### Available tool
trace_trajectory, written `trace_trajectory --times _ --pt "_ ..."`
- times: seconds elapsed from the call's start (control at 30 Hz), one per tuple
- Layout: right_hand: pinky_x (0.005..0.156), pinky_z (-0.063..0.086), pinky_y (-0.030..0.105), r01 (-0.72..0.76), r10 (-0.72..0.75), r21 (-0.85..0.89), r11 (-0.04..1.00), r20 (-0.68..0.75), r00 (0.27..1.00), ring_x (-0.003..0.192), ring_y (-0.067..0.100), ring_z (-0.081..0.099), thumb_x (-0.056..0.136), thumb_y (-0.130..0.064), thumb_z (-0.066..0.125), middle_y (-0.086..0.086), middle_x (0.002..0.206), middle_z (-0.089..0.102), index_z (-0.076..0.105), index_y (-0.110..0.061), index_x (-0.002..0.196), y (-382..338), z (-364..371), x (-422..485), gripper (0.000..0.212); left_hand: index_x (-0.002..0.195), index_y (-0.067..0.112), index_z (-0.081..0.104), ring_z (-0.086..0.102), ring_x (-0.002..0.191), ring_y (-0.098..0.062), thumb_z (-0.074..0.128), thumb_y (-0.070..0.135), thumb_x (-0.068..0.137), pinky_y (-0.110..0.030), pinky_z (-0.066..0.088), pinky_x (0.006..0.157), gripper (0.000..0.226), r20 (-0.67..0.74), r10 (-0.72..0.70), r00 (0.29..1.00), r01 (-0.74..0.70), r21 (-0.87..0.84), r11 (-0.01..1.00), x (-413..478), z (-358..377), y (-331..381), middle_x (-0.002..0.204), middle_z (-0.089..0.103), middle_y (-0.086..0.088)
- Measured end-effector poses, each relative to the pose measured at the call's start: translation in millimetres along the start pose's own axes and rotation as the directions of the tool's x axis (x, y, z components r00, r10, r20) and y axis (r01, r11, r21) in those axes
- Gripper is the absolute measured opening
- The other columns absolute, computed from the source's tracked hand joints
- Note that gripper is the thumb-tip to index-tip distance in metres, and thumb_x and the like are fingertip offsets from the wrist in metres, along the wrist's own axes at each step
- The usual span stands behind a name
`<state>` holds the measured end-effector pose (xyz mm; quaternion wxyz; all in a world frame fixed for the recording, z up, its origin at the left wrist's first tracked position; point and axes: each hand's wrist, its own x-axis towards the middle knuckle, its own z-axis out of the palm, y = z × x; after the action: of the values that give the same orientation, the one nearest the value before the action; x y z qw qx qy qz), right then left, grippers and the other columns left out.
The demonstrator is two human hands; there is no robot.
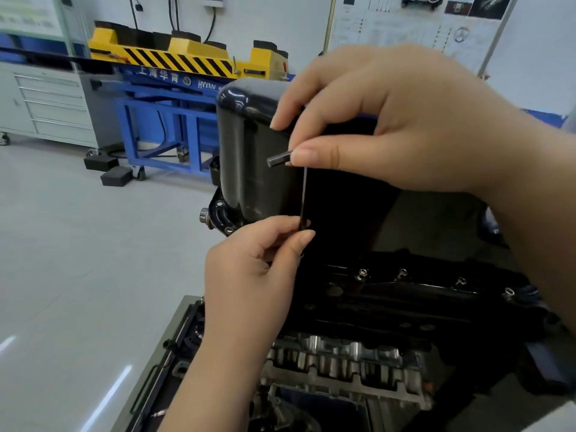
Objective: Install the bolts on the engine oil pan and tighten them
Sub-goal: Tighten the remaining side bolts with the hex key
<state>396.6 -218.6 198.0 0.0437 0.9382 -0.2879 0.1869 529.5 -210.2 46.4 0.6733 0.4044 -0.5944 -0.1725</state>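
A glossy black oil pan [249, 151] stands up from the upturned engine [343, 353]. An L-shaped black hex key [304, 194] runs down beside the pan's side wall. My right hand [405, 126] pinches the key's bent top, its short arm sticking out left. My left hand [265, 263] pinches the lower end of the shaft near the pan flange; the tip and any bolt under it are hidden by my fingers. Several silver bolts [402, 273] stand in a row along the dark flange to the right.
A blue and yellow striped lift stand [174, 98] sits behind the engine, with black pads [115, 176] on the grey floor. A grey drawer cabinet [53, 104] is at the far left. A poster board [405, 23] stands at the back right.
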Motion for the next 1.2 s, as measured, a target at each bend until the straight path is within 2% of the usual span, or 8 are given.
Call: trace_trajectory --times 0.1,0.47,0.57,0.67,0.73,0.9,1.07,1.2 --pt "0.091 0.038 0.011 0.015 -0.018 -0.067 0.998 -0.052 0.998 0.102 -0.008 0.051 0.087 -0.037 0.056 -0.016 0.109 0.062 0.072 -0.025 0.086 -4 -4 8 0.020 0.087 0.030 0.073 0.064 0.075 0.008 0.068 0.024 0.077 -0.006 0.047 0.067 0.013 0.000 0.001 1.000 -0.001 0.014 1.000 0 1 1 0.081 0.069 0.022" --pt "0.093 0.033 0.012 -0.022 0.020 -0.069 0.997 -0.025 0.999 0.112 -0.009 0.045 0.084 -0.045 0.049 -0.020 0.122 0.055 0.070 -0.029 0.079 -4 0 8 0.027 0.067 0.031 0.055 0.058 0.059 -0.002 0.069 0.036 0.076 -0.009 0.040 0.052 0.017 -0.127 0.030 0.991 -0.010 0.160 0.987 -2 7 11 0.069 0.063 0.013" --pt "0.091 0.038 0.025 -0.067 0.012 -0.168 0.983 -0.312 0.950 0.107 0.005 0.052 0.089 -0.039 0.054 -0.010 0.111 0.062 0.072 -0.018 0.081 -6 17 -2 0.029 0.065 0.033 0.054 0.056 0.058 -0.001 0.067 0.034 0.077 -0.007 0.038 0.053 0.018 -0.130 0.039 0.991 -0.014 0.189 0.982 -2 6 12 0.060 0.059 0.015" --pt "0.081 0.045 0.032 -0.035 -0.001 -0.042 0.998 -0.660 0.752 0.086 0.015 0.060 0.090 -0.016 0.059 0.001 0.087 0.066 0.070 -0.007 0.080 -17 42 -24 0.018 0.066 0.037 0.052 0.056 0.060 0.000 0.065 0.031 0.078 -0.004 0.035 0.053 0.019 -0.109 0.069 0.992 -0.041 0.238 0.970 -2 5 14 0.060 0.058 0.017" --pt "0.068 0.047 0.031 -0.050 0.121 0.118 0.992 -0.733 0.670 0.071 0.017 0.059 0.089 -0.012 0.060 0.003 0.077 0.065 0.069 -0.008 0.082 -26 63 -38 0.012 0.069 0.033 0.055 0.056 0.062 0.000 0.064 0.029 0.079 -0.004 0.035 0.054 0.014 -0.075 0.074 0.994 -0.053 0.249 0.967 -2 5 14 0.060 0.059 0.015" --pt "0.052 0.051 0.025 -0.196 0.551 0.591 0.783 -0.513 0.658 0.057 0.015 0.059 0.084 -0.029 0.065 -0.003 0.072 0.064 0.067 -0.029 0.107 -41 106 -47 0.022 0.072 0.025 0.064 0.056 0.061 -0.003 0.058 0.028 0.083 -0.010 0.037 0.052 0.013 -0.028 0.031 0.999 -0.024 0.227 0.974 -3 1 13 0.061 0.060 0.013" --pt "0.063 0.045 0.015 -0.225 0.574 0.625 0.747 -0.437 0.692 0.064 0.005 0.059 0.084 -0.028 0.058 -0.013 0.068 0.061 0.065 -0.026 0.117 -36 119 -35 0.034 0.068 0.027 0.057 0.050 0.057 -0.003 0.060 0.012 0.088 -0.010 0.031 0.050 0.025 0.020 0.047 0.999 -0.050 0.251 0.967 -4 0 12 0.057 0.053 0.014" --pt "0.074 0.055 0.027 -0.216 0.591 0.638 0.739 -0.460 0.663 0.080 0.007 0.067 0.084 -0.021 0.059 -0.009 0.081 0.070 0.071 -0.019 0.107 -34 118 -31 0.026 0.073 0.024 0.062 0.051 0.061 -0.002 0.051 0.017 0.089 -0.010 0.034 0.054 0.021 0.067 0.098 0.993 -0.113 0.277 0.954 -2 -3 12 0.062 0.056 0.015"
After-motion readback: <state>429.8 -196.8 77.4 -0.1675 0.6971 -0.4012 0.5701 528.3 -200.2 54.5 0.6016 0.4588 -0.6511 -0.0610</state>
